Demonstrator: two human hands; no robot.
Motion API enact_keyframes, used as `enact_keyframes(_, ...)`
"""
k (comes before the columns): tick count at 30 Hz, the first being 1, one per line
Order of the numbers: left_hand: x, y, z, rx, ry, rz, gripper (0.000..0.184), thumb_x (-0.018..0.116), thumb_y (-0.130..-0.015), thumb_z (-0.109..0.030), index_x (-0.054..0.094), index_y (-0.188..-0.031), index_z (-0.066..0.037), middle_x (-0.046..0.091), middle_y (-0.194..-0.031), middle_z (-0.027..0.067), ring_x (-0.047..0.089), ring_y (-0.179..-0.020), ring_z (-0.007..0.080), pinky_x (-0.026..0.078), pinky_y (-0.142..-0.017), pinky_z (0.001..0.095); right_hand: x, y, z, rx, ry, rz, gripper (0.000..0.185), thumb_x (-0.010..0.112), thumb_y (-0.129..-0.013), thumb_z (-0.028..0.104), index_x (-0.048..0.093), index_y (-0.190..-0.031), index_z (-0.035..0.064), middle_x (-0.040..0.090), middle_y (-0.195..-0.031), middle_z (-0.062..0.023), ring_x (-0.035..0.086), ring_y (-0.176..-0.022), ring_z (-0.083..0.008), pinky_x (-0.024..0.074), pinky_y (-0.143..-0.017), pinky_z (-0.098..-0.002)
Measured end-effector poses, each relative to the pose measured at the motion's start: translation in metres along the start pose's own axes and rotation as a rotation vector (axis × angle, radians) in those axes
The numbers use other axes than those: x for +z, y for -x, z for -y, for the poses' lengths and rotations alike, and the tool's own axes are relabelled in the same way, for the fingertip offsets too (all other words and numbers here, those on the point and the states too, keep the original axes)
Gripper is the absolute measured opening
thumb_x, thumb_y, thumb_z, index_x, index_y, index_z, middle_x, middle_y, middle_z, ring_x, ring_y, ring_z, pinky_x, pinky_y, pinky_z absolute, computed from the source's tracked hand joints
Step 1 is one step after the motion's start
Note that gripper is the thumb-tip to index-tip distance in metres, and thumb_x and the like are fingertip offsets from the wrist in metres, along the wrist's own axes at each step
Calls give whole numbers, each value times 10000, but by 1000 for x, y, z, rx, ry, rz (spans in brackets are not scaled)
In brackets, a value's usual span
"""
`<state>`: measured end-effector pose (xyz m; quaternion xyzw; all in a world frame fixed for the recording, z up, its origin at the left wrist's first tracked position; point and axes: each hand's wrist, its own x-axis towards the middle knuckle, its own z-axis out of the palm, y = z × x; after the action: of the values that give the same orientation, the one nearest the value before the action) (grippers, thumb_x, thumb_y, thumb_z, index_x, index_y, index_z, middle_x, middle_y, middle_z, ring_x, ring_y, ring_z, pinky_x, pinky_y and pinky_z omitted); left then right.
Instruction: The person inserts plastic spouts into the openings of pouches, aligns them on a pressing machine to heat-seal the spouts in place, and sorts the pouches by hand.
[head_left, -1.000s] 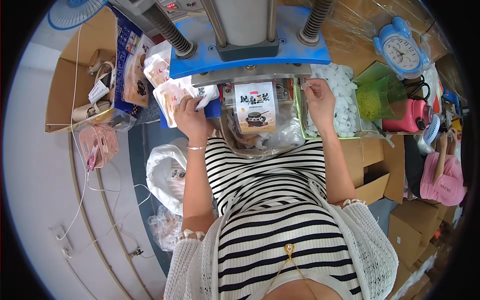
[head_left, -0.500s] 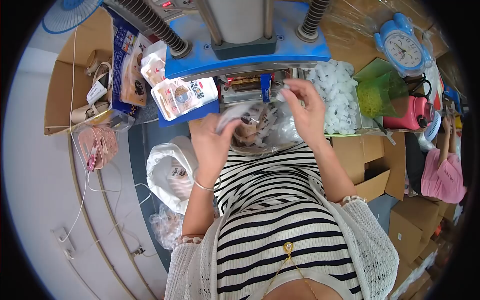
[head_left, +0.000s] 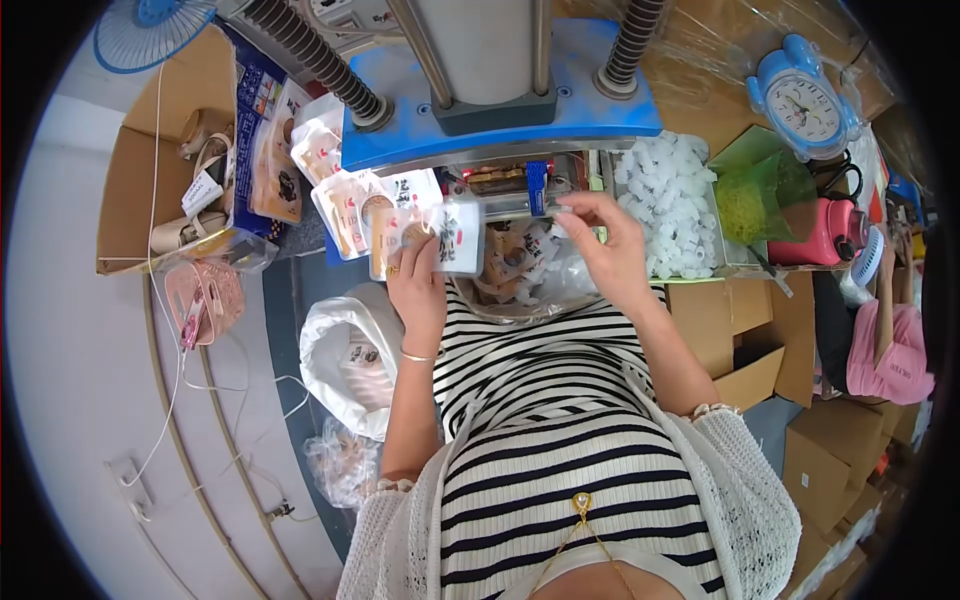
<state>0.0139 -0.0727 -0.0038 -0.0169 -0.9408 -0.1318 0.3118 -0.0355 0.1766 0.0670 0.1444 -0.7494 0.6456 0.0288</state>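
My left hand (head_left: 416, 288) is closed on a flat printed pouch (head_left: 458, 240), its fingers over the pouch's face. The pouch lies partly over a stack of similar pouches (head_left: 350, 212). My right hand (head_left: 612, 250) pinches a small white plastic spout (head_left: 558, 209), mostly covered by the fingertips, at the front of the press. Between the hands, a clear plastic-lined container (head_left: 520, 316) holds pouches with white spouts. A blue-ended metal fixture (head_left: 537, 188) sits under the press (head_left: 480, 142), just beyond my right fingertips.
A heap of white plastic spouts (head_left: 668, 200) fills a tray on the right. Beyond it are a green plastic sheet (head_left: 760, 185), a pink bottle (head_left: 815, 232) and a blue alarm clock (head_left: 803, 105). A white sack (head_left: 320, 365) stands at lower left. Another person (head_left: 885, 350) is at far right.
My left hand has brought a pouch from above the lined container left to the stack, where it now shows flat. My right hand has come slightly down, still pinching.
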Motion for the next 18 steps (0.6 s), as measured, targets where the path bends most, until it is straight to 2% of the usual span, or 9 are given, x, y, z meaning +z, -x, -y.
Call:
enact_keyframes(2,-8,6,-12,-108,122,30,198,699,-746,-54,665,-935,-4,660,-918,76,627,-816,234,484,-717,355,-4,3,-7,62,-30,-28,180,654,-869,64,644,-1045,26,604,-875,-9,543,-782,-76,449,-729,-216)
enact_keyframes(3,-12,5,-17,-115,119,26,198,699,-746,-54,665,-935,-4,660,-918,76,627,-816,234,484,-717,355,-4,1,-9,85,-48,-42,179,654,-868,61,644,-1043,28,603,-879,-11,543,-787,-77,449,-734,-219)
enact_keyframes(4,-26,-6,-29,-193,193,84,165,700,-767,-69,666,-914,-4,656,-870,62,610,-762,202,474,-679,328,-2,-1,-7,87,-50,-37,179,654,-868,61,644,-1043,28,603,-879,-11,543,-787,-77,449,-734,-219)
enact_keyframes(6,-43,-20,-53,-343,349,209,121,703,-808,-99,669,-872,-3,649,-775,34,575,-654,139,455,-603,275,5,-7,4,8,-88,-81,185,658,-858,56,643,-1039,27,605,-885,-20,546,-795,-85,451,-748,-227)
enact_keyframes(7,-43,-20,-60,-338,354,216,121,703,-808,-99,669,-872,-3,649,-775,34,575,-654,139,455,-603,275,7,-10,8,-32,-104,-110,188,660,-853,53,643,-1038,26,606,-888,-25,548,-798,-89,452,-755,-231)
enact_keyframes(10,-35,-21,-80,-710,931,436,180,698,-852,-161,664,-824,14,655,-749,23,552,-675,82,460,-650,251,1,-26,10,-82,36,1,182,659,-848,51,644,-1027,22,612,-899,-37,553,-804,-99,454,-764,-242)
enact_keyframes(12,-21,-15,-87,-715,985,452,195,694,-860,-167,666,-831,23,652,-742,15,536,-662,62,451,-624,238,-1,-30,6,-106,109,66,180,658,-845,51,644,-1022,20,615,-904,-43,556,-806,-103,456,-769,-247)
enact_keyframes(15,-1,-2,-85,-747,1059,449,225,687,-875,-181,670,-845,42,645,-729,0,504,-637,22,433,-574,213,13,-28,-21,35,141,52,164,654,-847,61,644,-1003,9,626,-912,-51,568,-809,-119,460,-768,-257)
enact_keyframes(18,13,5,-84,-734,1182,457,181,682,-878,-158,699,-934,14,647,-756,-20,489,-633,5,390,-545,185,19,-22,-44,101,99,27,154,651,-851,69,644,-993,7,629,-901,-51,571,-807,-121,460,-769,-259)
